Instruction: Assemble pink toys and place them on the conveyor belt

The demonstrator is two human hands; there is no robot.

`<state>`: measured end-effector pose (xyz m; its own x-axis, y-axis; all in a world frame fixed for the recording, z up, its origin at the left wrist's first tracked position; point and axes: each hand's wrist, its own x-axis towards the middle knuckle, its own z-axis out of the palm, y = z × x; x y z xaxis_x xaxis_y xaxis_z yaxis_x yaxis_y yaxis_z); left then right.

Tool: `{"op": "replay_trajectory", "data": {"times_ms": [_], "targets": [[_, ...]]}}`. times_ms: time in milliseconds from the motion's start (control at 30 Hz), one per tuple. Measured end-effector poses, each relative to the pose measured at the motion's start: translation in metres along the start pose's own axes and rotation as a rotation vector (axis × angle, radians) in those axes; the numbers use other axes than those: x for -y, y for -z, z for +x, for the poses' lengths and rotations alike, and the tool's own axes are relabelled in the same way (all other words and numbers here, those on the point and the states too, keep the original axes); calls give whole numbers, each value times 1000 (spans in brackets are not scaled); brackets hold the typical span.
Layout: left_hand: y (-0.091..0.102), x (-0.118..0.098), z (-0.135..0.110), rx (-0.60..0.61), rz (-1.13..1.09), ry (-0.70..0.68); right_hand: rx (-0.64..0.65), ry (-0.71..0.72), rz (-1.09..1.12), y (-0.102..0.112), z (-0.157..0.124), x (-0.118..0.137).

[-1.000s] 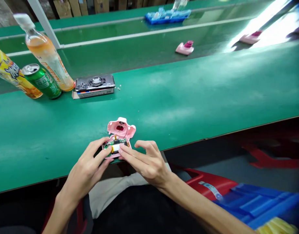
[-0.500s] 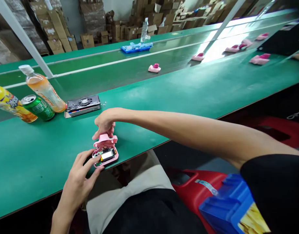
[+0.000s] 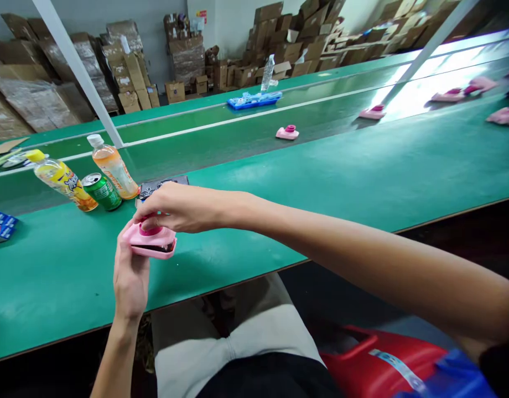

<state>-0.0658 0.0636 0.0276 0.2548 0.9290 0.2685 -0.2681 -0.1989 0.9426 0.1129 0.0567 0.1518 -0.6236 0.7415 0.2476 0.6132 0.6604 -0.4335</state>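
A pink plastic toy housing [image 3: 150, 241] is held in the air above the green workbench [image 3: 246, 221]. Its two halves are closed, with a dark seam along the front and a darker pink round knob on top. My left hand [image 3: 130, 271] supports it from below, with the fingers up against its left end. My right hand [image 3: 171, 207] reaches across from the right and presses down on its top, the fingertips by the knob. The circuit board and battery inside are hidden.
Beyond my hands stand a yellow-labelled bottle [image 3: 61, 181], a green can [image 3: 102, 192], an orange drink bottle [image 3: 112, 168] and a black device [image 3: 163, 187]. A conveyor belt [image 3: 238, 132] carries pink housings and a blue tray [image 3: 254, 100]. Cardboard boxes [image 3: 188, 66] are stacked behind. A red and blue crate [image 3: 387, 367] sits at lower right.
The two halves of the pink housing have closed together and lifted off the bench. My right hand has come down onto its top. The view has turned upward, showing more of the boxes.
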Motion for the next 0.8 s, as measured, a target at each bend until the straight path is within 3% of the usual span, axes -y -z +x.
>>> {"op": "replay_trajectory", "data": {"times_ms": [133, 233, 333, 467, 633, 800], "targets": [[-12, -2, 8, 16, -21, -32, -26, -18, -27, 6, -3, 0], [-20, -1, 13, -54, 25, -37, -322, -197, -200, -7, -17, 5], [-30, -1, 14, -162, -40, -46, -565, -415, -307, -37, -38, 9], [-44, -4, 9, -182, -151, -64, -655, -461, -118, -76, -50, 6], [-53, 1, 12, -225, -172, -25, -886, -381, 346, -102, -37, 0], [-50, 14, 16, -360, -163, -75, -938, -357, 360, -115, -39, -5]]}}
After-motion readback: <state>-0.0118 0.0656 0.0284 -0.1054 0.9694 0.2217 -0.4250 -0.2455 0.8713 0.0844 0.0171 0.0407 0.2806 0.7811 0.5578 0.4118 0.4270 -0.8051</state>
